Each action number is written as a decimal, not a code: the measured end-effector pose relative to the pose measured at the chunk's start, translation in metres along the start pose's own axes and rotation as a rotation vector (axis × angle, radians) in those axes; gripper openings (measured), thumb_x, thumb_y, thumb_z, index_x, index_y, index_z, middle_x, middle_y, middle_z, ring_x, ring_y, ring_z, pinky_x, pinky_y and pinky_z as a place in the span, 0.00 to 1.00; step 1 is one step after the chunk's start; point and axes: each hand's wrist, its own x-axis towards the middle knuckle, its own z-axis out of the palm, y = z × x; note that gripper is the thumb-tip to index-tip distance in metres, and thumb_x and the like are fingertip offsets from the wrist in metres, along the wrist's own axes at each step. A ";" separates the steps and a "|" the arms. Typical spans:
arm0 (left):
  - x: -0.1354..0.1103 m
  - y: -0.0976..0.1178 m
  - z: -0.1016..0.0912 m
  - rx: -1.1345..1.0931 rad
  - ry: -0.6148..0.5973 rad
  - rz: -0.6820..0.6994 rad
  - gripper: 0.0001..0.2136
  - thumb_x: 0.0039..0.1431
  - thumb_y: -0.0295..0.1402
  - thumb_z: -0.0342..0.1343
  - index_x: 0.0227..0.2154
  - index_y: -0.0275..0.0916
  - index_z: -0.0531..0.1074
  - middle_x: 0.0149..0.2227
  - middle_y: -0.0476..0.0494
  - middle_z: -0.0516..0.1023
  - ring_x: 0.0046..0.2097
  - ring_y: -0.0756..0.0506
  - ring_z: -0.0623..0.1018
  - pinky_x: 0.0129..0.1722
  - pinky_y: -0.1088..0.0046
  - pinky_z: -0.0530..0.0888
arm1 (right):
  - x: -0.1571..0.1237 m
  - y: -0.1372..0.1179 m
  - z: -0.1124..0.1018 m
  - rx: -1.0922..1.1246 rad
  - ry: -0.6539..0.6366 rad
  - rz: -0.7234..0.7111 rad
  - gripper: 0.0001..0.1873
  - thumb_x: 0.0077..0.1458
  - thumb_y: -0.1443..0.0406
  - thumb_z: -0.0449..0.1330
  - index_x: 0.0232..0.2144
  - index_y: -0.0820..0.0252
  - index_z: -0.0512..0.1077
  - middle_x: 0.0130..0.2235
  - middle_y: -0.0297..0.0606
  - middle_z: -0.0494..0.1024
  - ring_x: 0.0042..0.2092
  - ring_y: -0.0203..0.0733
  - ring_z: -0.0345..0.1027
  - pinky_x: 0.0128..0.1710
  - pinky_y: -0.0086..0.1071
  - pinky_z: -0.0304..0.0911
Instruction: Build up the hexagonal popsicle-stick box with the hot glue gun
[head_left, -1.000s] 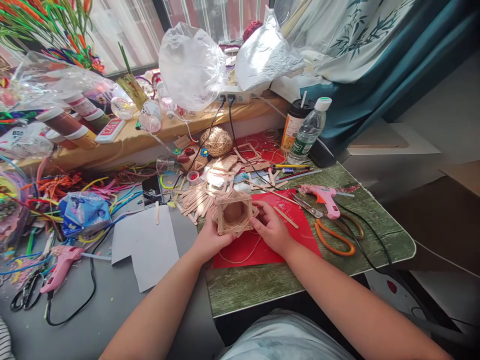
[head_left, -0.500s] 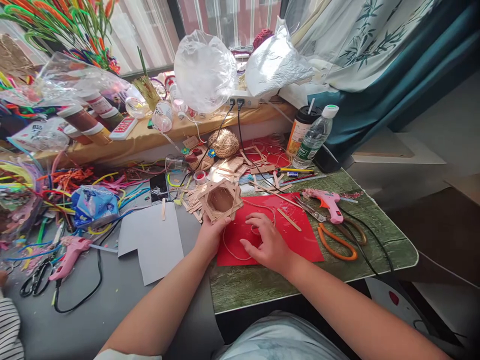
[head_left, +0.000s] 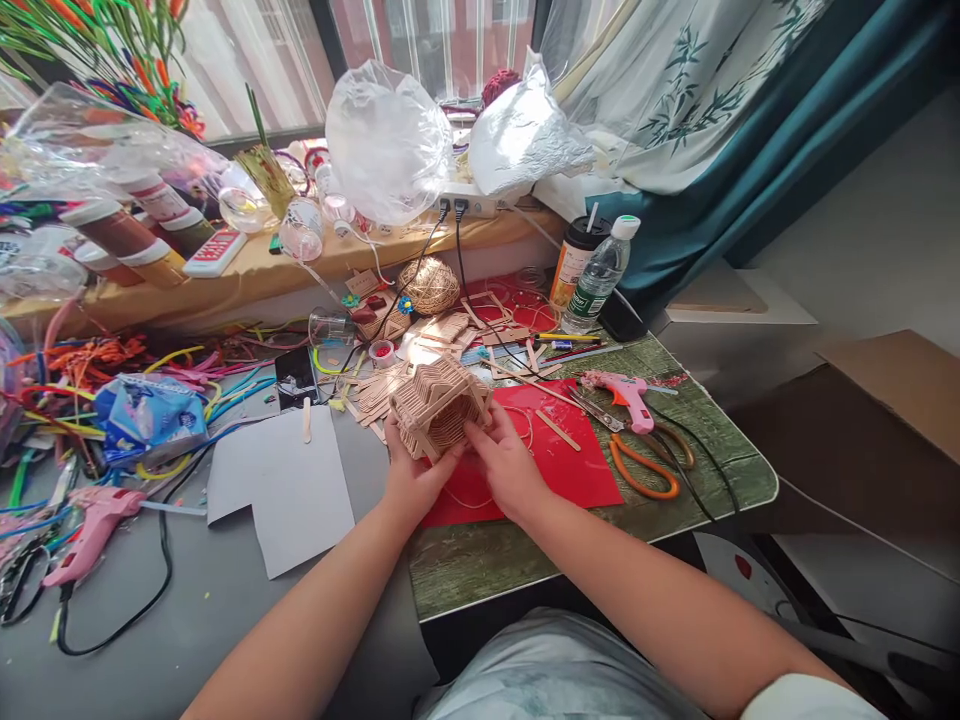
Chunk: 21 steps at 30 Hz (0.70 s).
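A hollow, many-sided container of stacked popsicle sticks [head_left: 439,405] is held up between both my hands, tilted so that its opening partly faces me. My left hand [head_left: 416,475] grips its lower left side. On the lower right, my right hand [head_left: 506,460] has its fingers closed against the wall. Beneath them lies a sheet of red paper [head_left: 577,475], with a thin loop of cord and a loose popsicle stick [head_left: 558,430] on it. Behind the container spreads a pile of loose popsicle sticks [head_left: 375,392].
Right of the paper lie a pink glue gun [head_left: 626,395] and orange-handled scissors [head_left: 649,470]. A water bottle [head_left: 600,275] and a lidded cup [head_left: 574,265] stand behind. Grey card [head_left: 285,490], another pink glue gun [head_left: 94,530] and pipe cleaners [head_left: 240,385] lie leftward.
My right hand has moved left from above the red paper and now grips the container. The container has turned, showing more of its outer stacked sides. The view has shifted slightly right.
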 end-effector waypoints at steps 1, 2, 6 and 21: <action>-0.001 -0.002 0.000 0.069 0.029 0.065 0.46 0.51 0.42 0.75 0.66 0.45 0.53 0.65 0.32 0.71 0.69 0.32 0.71 0.70 0.53 0.64 | 0.003 -0.002 -0.003 0.000 0.002 0.015 0.34 0.57 0.48 0.71 0.61 0.47 0.68 0.60 0.41 0.78 0.58 0.53 0.75 0.55 0.47 0.78; -0.001 -0.004 0.001 0.142 0.059 0.136 0.44 0.52 0.41 0.74 0.65 0.45 0.52 0.64 0.32 0.72 0.67 0.32 0.73 0.68 0.52 0.66 | 0.006 -0.004 -0.006 -0.011 -0.004 0.016 0.31 0.56 0.47 0.72 0.58 0.48 0.71 0.57 0.40 0.80 0.54 0.52 0.77 0.50 0.45 0.80; 0.001 -0.011 0.000 0.307 0.130 0.305 0.39 0.53 0.39 0.73 0.62 0.44 0.55 0.60 0.34 0.74 0.60 0.35 0.77 0.61 0.54 0.74 | 0.011 -0.013 -0.018 -0.060 -0.036 -0.038 0.26 0.55 0.50 0.74 0.53 0.50 0.75 0.47 0.36 0.82 0.40 0.43 0.78 0.37 0.36 0.78; 0.013 -0.002 -0.011 0.065 0.112 0.193 0.40 0.48 0.38 0.76 0.63 0.45 0.65 0.59 0.40 0.75 0.60 0.36 0.77 0.62 0.57 0.74 | 0.024 -0.059 -0.066 -0.267 0.241 -0.119 0.23 0.59 0.44 0.67 0.43 0.56 0.78 0.26 0.27 0.71 0.24 0.31 0.61 0.25 0.27 0.62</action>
